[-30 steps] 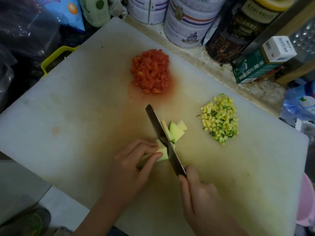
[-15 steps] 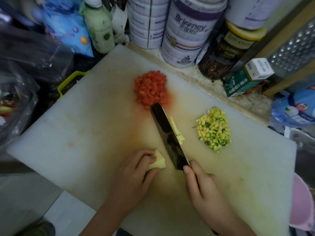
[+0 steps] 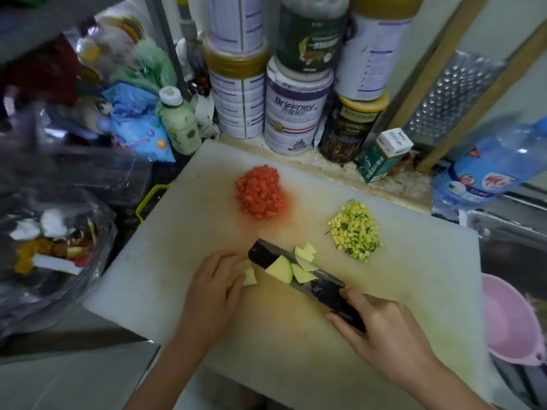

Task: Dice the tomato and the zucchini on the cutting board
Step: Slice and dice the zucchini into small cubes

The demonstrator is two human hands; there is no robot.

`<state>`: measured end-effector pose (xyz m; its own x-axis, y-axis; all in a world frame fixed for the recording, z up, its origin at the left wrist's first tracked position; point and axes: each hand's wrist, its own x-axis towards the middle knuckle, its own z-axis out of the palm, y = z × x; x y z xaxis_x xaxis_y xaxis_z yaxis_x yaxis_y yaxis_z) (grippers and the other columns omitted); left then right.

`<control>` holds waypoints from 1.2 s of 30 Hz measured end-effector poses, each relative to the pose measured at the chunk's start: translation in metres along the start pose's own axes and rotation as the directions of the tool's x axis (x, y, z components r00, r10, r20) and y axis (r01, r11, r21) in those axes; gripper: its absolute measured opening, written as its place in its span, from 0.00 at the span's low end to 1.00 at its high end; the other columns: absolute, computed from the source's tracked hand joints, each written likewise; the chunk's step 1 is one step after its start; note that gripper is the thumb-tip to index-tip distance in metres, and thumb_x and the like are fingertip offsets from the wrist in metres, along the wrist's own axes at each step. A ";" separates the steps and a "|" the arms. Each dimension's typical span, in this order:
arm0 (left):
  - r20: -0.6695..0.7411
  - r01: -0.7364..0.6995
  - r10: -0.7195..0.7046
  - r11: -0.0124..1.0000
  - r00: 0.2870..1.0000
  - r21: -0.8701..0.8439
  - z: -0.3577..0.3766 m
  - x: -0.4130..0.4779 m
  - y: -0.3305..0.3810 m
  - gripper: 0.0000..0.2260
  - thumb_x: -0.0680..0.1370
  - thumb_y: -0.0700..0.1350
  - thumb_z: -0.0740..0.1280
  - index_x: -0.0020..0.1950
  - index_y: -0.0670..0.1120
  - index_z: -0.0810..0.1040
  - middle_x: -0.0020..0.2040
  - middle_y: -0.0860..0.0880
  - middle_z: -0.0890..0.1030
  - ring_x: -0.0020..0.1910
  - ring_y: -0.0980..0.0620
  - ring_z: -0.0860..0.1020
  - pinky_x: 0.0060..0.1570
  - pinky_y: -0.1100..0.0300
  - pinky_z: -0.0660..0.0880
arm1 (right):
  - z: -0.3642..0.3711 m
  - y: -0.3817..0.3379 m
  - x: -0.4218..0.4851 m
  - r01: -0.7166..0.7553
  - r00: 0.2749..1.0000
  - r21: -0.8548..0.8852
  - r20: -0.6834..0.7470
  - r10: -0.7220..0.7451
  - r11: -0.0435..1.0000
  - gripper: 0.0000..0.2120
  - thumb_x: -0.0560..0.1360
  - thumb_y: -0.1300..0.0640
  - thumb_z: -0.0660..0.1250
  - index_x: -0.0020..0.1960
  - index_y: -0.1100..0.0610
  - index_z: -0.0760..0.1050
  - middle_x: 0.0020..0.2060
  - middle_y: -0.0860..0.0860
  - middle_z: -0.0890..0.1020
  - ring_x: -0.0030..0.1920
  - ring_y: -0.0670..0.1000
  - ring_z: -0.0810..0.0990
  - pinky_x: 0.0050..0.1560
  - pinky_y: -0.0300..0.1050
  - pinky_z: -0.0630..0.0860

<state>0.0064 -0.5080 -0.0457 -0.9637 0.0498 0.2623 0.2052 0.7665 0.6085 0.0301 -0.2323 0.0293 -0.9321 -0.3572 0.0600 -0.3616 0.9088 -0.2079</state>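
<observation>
Near the middle of the white plastic cutting board (image 3: 148,261), the left hand (image 3: 211,288) curls over a pale-green zucchini chunk (image 3: 250,277) while the right hand (image 3: 381,329) clamps the dark broad-bladed knife (image 3: 321,287) carrying firm, wet slices (image 3: 279,269) that likely slip, so pin the chunk from above.

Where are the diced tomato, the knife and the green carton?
diced tomato (image 3: 259,192), head view, middle of the red pile.
knife (image 3: 321,287), head view, bare dark blade near the handle.
green carton (image 3: 380,162), head view, its green front face.
</observation>
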 end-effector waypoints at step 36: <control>0.193 -0.138 0.153 0.987 0.969 -0.089 -0.009 0.035 0.097 0.21 0.72 0.65 0.63 0.52 0.50 0.83 0.42 0.55 0.77 0.40 0.56 0.76 0.36 0.57 0.76 | -0.027 0.001 -0.029 0.110 0.992 -0.259 -0.027 -0.121 0.959 0.19 0.73 0.41 0.55 0.40 0.54 0.76 0.24 0.47 0.71 0.22 0.53 0.73 0.23 0.39 0.56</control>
<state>-0.0057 -0.4381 0.0293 -0.9357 0.2885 0.2029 0.3503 0.6926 0.6305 0.0563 -0.2152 0.0541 -0.8815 -0.4590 0.1110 -0.4550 0.8884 0.0604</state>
